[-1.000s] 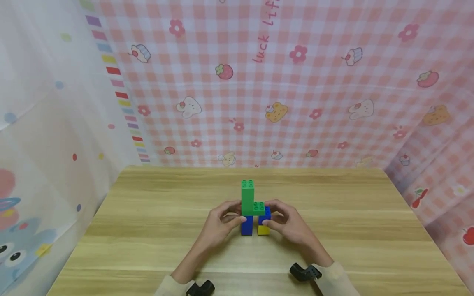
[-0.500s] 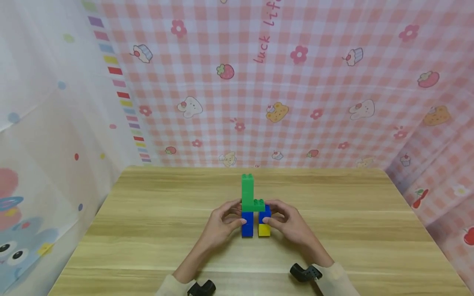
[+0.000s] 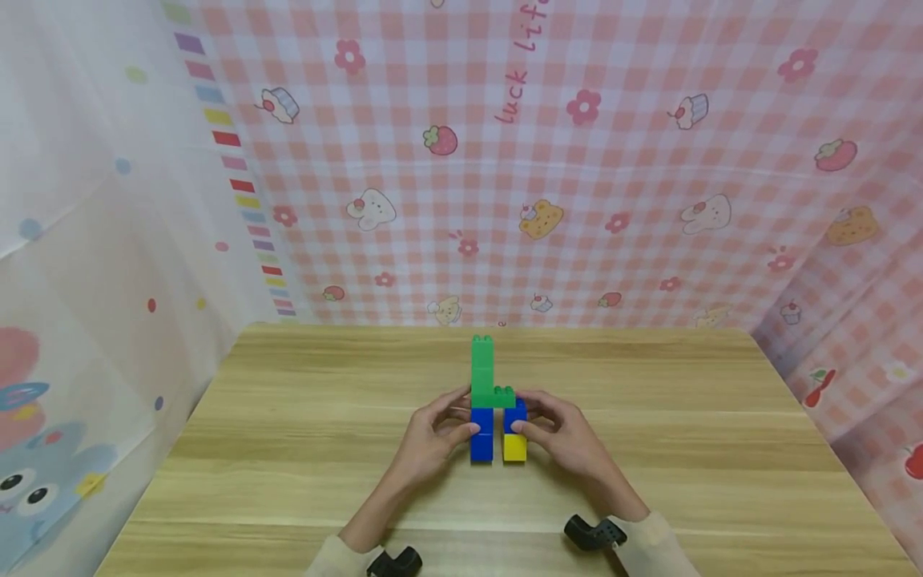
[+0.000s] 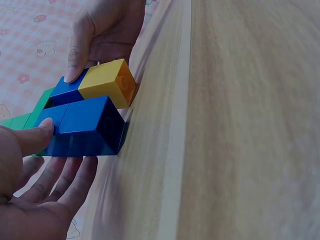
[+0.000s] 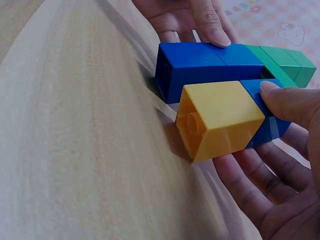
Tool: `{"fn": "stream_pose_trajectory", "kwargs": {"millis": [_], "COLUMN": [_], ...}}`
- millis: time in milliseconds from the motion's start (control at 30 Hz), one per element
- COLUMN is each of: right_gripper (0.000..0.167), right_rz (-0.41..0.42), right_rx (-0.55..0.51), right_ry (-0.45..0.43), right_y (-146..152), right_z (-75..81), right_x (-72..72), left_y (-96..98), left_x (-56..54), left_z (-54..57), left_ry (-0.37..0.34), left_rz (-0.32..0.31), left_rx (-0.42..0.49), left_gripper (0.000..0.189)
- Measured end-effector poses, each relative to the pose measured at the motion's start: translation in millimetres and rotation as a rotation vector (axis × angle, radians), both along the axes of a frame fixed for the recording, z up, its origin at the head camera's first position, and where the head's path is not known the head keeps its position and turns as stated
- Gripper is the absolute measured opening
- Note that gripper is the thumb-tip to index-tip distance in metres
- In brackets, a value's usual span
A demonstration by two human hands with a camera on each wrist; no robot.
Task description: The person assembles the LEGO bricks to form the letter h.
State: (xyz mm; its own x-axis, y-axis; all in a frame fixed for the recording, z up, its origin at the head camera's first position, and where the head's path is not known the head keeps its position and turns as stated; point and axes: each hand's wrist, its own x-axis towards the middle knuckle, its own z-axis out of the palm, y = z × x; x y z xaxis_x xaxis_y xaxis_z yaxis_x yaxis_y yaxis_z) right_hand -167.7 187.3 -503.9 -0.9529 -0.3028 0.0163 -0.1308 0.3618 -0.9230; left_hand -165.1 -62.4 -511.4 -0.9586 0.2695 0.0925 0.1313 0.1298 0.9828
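A chair-shaped build of toy building blocks is held between both hands at the middle of the table. A green column (image 3: 482, 373) rises at its left, above a flat green block (image 3: 497, 401). Beneath are two legs: stacked blue blocks (image 3: 481, 446) on the left, and a blue block (image 3: 518, 414) over a yellow block (image 3: 514, 449) on the right. My left hand (image 3: 429, 437) grips the left leg, thumb in front and fingers behind. The right hand (image 3: 566, 437) pinches the other leg at its blue block. The yellow block's hollow underside (image 5: 192, 125) faces the right wrist camera.
The wooden table (image 3: 324, 385) spreads around the hands. A pink checked cloth (image 3: 461, 176) hangs behind its far edge, and a white printed curtain (image 3: 166, 160) hangs at the left. Black wrist cameras sit by both sleeves.
Both hands have tipped the build back, so its top studs show less and its front faces the head camera more. The grips stay the same.
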Motion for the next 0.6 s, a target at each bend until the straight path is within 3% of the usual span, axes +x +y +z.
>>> {"fn": "stream_pose_trajectory", "kwargs": {"millis": [600], "right_gripper": [0.042], "right_rz": [-0.072], "right_rx": [0.042], "right_ry": [0.006], "right_y": [-3.7], "right_z": [-2.7], "right_x": [-0.4], "left_y": [-1.1], "left_x": [-1.2], "left_z": [-4.0], "left_ry": [-0.032], "left_rz": [-0.013], "left_rx": [-0.039], "left_gripper": [0.057]}}
